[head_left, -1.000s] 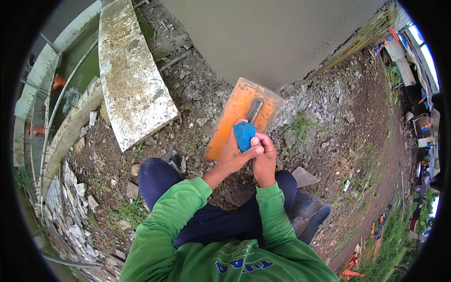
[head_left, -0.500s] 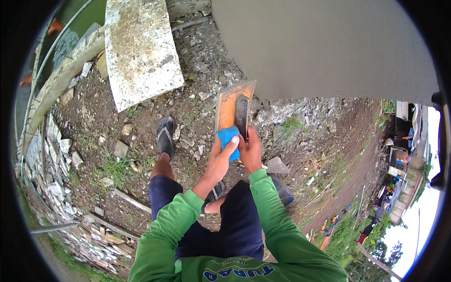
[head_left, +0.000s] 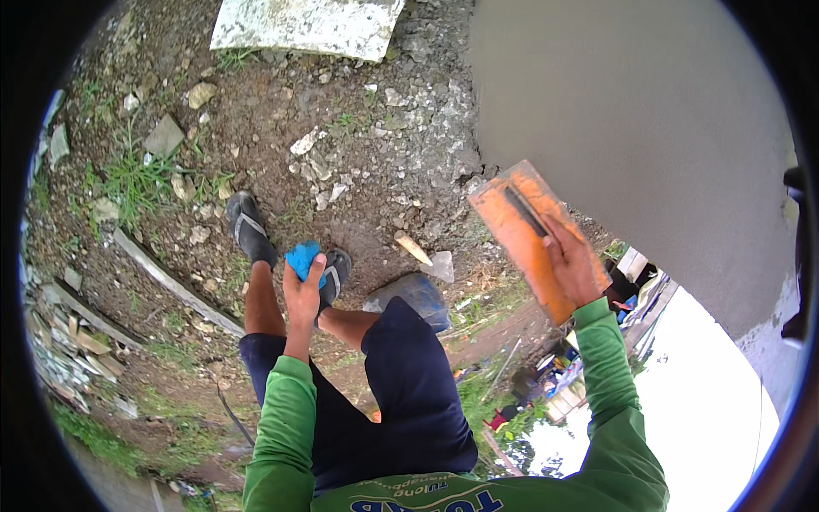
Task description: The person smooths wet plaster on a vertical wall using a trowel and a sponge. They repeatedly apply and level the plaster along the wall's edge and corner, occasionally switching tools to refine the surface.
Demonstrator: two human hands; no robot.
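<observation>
My left hand is closed round a crumpled blue sponge, held low over my sandalled feet. To the right, my right hand grips the dark handle of an orange plastering float. The float is tilted, its handle side showing. Its far end overlaps the lower edge of a smooth grey plastered wall in the picture; I cannot tell whether they touch. Part of the handle is hidden under my fingers.
A stained white board lies on the rubble ground at the far side. A blue-grey container stands by my right leg, beside a pale shard. Long narrow strips and loose stones lie at the left.
My hands have moved apart, the left one leftward with the sponge, the right one rightward with the float. The float has turned, and my view has shifted toward the wall.
</observation>
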